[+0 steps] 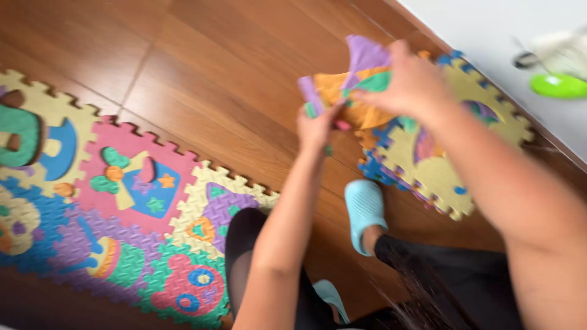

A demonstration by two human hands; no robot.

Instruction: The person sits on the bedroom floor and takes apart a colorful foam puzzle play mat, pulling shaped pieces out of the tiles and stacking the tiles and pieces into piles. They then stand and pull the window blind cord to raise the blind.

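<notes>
Foam tile [351, 91] in both hands | bare wood floor [232, 67] left

Our left hand [317, 125]: raised at centre, forearm bare and running up from the lower middle, fingers pinched shut. Our right hand [411, 79]: higher and to the right, back of the hand toward us, fingers curled down in a grip, forearm bare and stretching in from the lower right corner. Both hands close together, blurred.
</notes>
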